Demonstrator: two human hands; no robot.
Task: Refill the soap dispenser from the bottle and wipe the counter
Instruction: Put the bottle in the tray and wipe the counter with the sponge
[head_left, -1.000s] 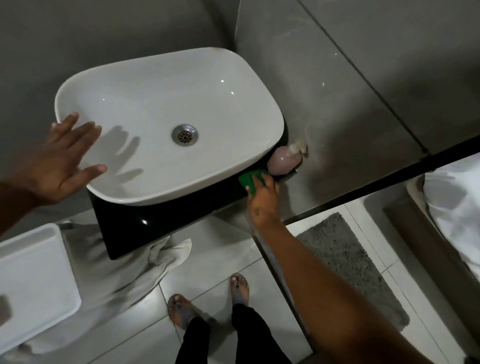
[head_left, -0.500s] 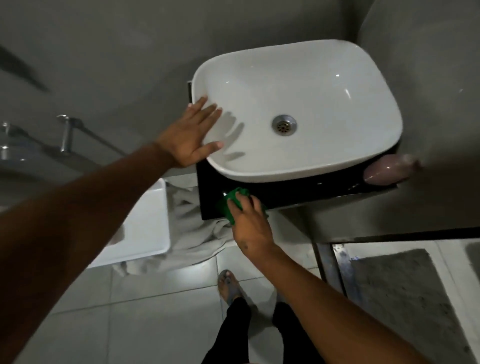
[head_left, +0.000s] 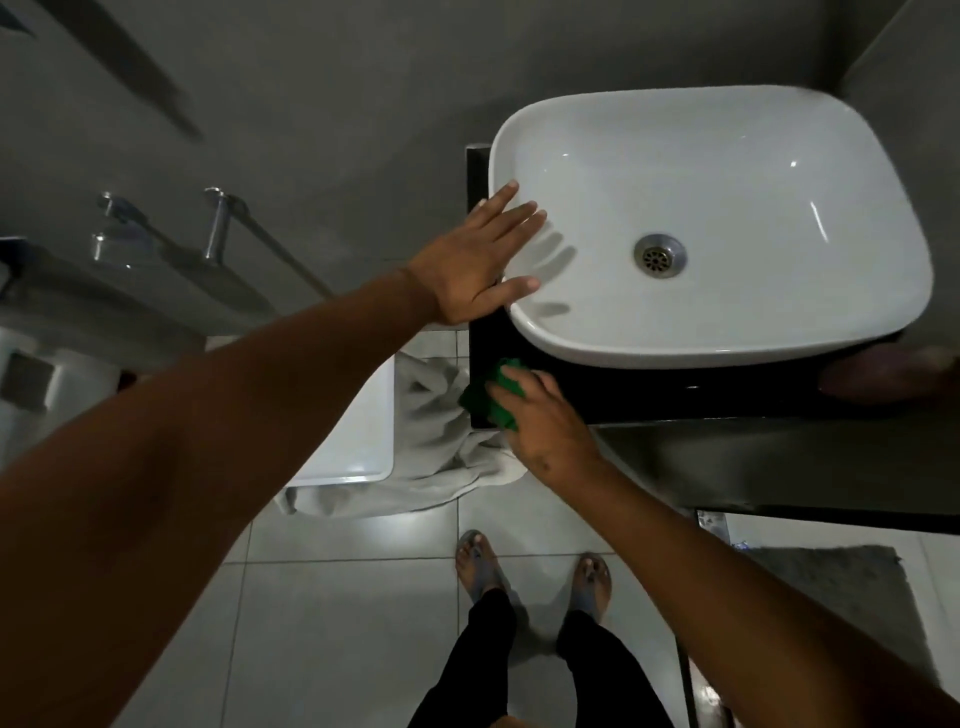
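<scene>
Under the fingers of the right hand (head_left: 545, 426), a green cloth (head_left: 491, 397) is lying bunched on the black counter (head_left: 675, 395), at its left front corner; those fingers are curling over it, pressing. It looks soft and light, best held bunched. The left hand (head_left: 478, 265) is resting flat-fingered on the basin (head_left: 727, 338) rim.

We see the right hand (head_left: 545, 421) with its green cloth (head_left: 491, 397) now at the counter's (head_left: 675, 395) corner left of the basin (head_left: 727, 332), well away from the soap dispenser (head_left: 883, 382) it was beside a second ago
</scene>
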